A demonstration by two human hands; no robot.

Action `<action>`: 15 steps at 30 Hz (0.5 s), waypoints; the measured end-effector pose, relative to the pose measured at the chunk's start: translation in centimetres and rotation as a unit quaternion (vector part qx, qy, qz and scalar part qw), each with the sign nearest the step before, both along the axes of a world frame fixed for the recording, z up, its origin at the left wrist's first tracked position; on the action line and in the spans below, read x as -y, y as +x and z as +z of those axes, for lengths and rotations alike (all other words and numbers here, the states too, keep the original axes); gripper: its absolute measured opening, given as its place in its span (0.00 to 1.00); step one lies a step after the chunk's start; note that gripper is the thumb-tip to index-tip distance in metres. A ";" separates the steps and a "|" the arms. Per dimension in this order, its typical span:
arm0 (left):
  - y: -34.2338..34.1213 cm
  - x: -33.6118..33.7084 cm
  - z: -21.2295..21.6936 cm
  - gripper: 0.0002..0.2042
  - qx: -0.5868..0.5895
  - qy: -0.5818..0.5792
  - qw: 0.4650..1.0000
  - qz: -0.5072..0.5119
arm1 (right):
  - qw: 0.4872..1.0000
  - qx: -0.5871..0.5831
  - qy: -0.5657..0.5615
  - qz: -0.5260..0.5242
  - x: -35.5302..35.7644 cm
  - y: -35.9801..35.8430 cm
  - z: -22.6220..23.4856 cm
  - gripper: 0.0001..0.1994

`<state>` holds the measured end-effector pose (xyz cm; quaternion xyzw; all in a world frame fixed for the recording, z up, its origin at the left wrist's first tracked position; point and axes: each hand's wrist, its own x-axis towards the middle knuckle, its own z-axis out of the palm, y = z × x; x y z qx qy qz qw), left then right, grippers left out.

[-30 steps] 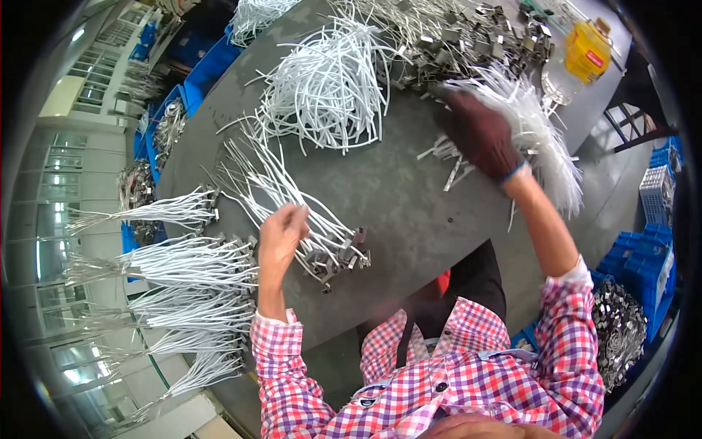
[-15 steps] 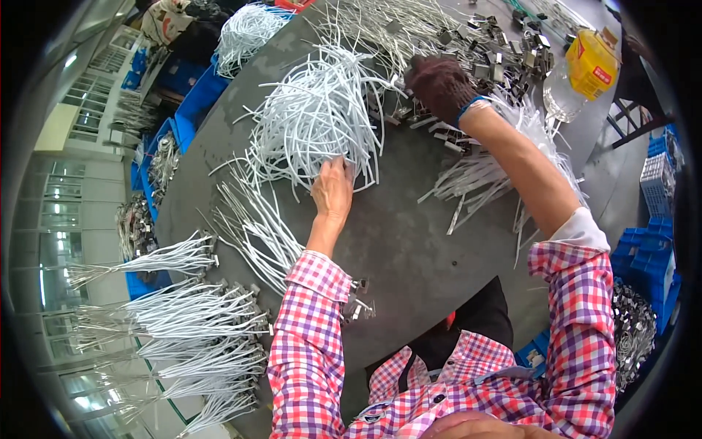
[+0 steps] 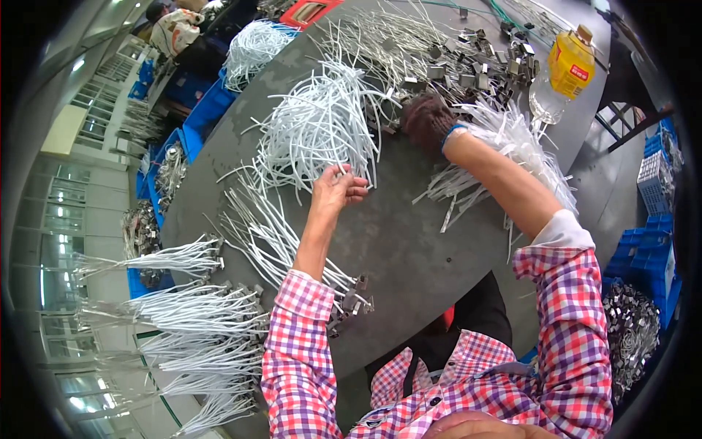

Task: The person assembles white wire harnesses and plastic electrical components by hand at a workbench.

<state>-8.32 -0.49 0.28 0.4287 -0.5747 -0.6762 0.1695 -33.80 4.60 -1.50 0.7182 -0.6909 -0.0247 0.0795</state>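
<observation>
The left hand [image 3: 338, 189], fingers parted, meets white tubes [image 3: 314, 132] piled on the table [image 3: 398, 219], the gloved right hand [image 3: 428, 126] metal-ended wires [image 3: 468, 69], grips indiscernible; the right forearm [image 3: 504, 181] overlaps translucent strips [image 3: 523, 135] near a bottle [image 3: 567, 69].

White strands [image 3: 318, 135], grey tabletop [image 3: 409, 234], maroon glove [image 3: 428, 124], red and purple checked shirt [image 3: 570, 322], yellow bottle label [image 3: 570, 66]

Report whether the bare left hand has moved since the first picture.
Yes: against the tangled white cord heap, the bare left hand moved forward and right, to the heap's near edge.
</observation>
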 end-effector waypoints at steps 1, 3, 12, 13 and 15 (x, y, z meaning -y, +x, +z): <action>0.1 0.1 0.2 0.10 -0.002 0.001 1.000 -0.001 | 0.999 0.038 0.020 -0.028 0.4 0.0 0.0 0.12; 0.5 -0.1 0.4 0.10 -0.014 0.014 1.000 -0.004 | 0.998 0.036 0.030 -0.033 0.2 0.1 0.0 0.12; 1.5 -3.5 2.1 0.12 -0.093 0.113 0.989 -0.026 | 0.997 0.008 -0.012 0.072 -3.6 -0.7 3.7 0.06; 1.6 -4.0 2.2 0.12 -0.098 0.111 0.989 -0.017 | 0.989 0.045 -0.106 0.092 -4.2 0.0 4.1 0.07; 1.4 -5.0 2.1 0.12 -0.096 0.121 0.988 -0.014 | 0.971 0.079 -0.199 0.107 -5.6 1.6 5.1 0.09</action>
